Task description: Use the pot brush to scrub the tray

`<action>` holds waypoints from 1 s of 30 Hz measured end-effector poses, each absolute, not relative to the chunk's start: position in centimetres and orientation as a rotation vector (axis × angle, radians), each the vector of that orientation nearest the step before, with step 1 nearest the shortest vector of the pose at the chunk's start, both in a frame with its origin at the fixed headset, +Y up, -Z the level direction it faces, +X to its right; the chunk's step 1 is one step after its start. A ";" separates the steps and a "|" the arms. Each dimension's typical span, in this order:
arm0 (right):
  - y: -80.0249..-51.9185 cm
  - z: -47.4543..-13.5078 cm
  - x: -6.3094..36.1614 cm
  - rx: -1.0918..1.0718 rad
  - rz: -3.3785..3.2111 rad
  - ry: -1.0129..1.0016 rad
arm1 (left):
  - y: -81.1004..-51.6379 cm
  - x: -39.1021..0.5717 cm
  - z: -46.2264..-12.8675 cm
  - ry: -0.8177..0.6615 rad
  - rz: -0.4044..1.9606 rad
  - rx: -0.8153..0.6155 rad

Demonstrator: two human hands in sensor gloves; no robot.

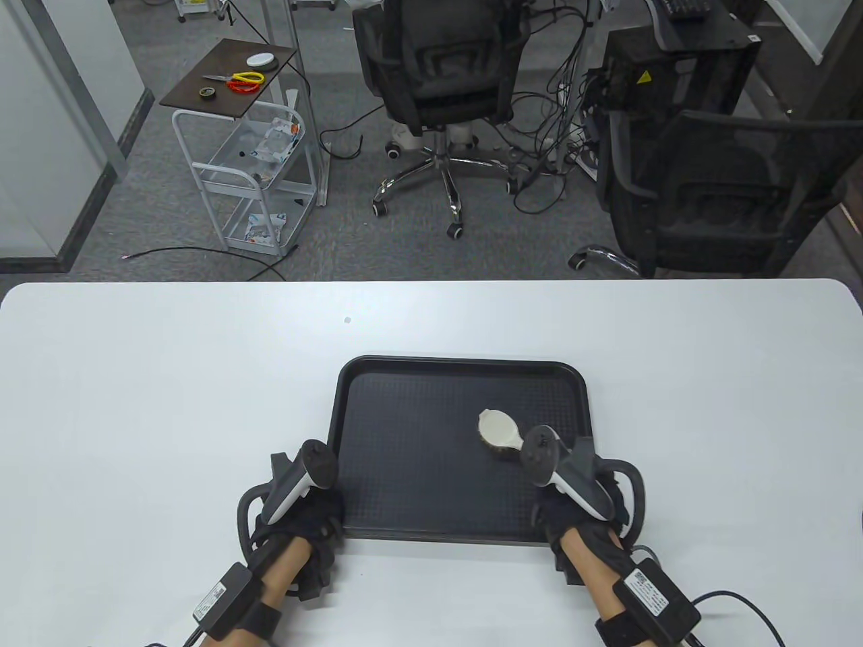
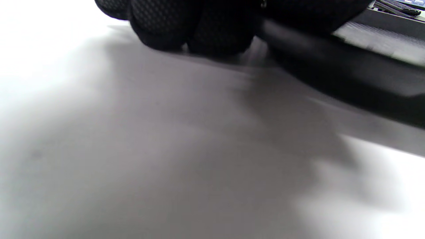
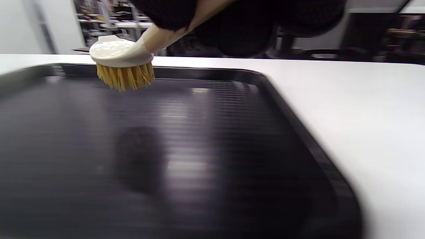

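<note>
A black textured tray (image 1: 404, 438) lies on the white table near the front edge. My right hand (image 1: 573, 499) grips the handle of a cream pot brush (image 1: 497, 431) with yellow bristles over the tray's right half. In the right wrist view the brush (image 3: 121, 63) has its bristles down on the tray floor (image 3: 166, 159), and my gloved fingers (image 3: 232, 20) wrap the handle. My left hand (image 1: 317, 512) holds the tray's front left corner. In the left wrist view my fingers (image 2: 186, 26) rest on the table beside the tray rim (image 2: 348, 83).
The white table (image 1: 168, 404) extends to the left, right and behind the tray. Beyond its far edge stand two black office chairs (image 1: 438, 81), a white cart (image 1: 249, 168) and cables on the floor.
</note>
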State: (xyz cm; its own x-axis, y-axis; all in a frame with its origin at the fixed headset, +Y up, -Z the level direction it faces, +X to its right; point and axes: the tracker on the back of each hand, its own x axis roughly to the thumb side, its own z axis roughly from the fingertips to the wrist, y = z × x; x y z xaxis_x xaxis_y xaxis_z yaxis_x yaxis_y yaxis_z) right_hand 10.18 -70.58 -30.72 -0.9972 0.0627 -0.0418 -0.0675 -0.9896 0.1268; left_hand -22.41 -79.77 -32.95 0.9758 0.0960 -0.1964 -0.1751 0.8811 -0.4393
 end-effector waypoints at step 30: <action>-75.2 -29.5 9.6 -0.007 2.995 0.309 | -79.8 -22.4 -33.0 0.170 0.135 -0.472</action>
